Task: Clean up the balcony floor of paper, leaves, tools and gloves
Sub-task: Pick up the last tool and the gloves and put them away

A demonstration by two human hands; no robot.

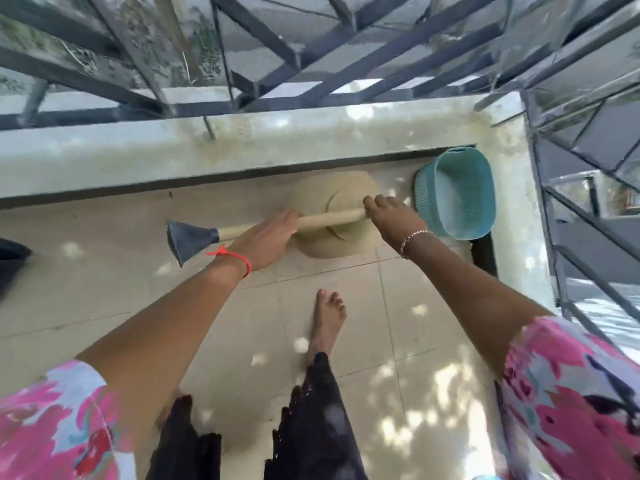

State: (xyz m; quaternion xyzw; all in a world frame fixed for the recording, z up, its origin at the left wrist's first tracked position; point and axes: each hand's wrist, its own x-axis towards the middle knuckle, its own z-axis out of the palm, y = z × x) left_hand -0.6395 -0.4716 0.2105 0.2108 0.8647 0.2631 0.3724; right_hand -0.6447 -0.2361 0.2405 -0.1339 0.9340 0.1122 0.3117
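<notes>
I hold a garden hoe (325,218) level above the tiled floor, its pale wooden handle running left to right. Its dark metal blade (188,240) points left. My left hand (266,237) is shut around the middle of the handle. My right hand (391,216) grips the handle's right end. Under the handle a tan straw hat (332,199) lies flat on the floor by the low wall. A teal plastic basket (457,192) stands in the corner just right of my right hand, and it looks empty.
A low concrete wall (173,150) with dark metal railing (311,64) bounds the far side and the right side. A dark object (10,261) sits at the left edge. My bare foot (327,320) stands on the beige tiles (415,341).
</notes>
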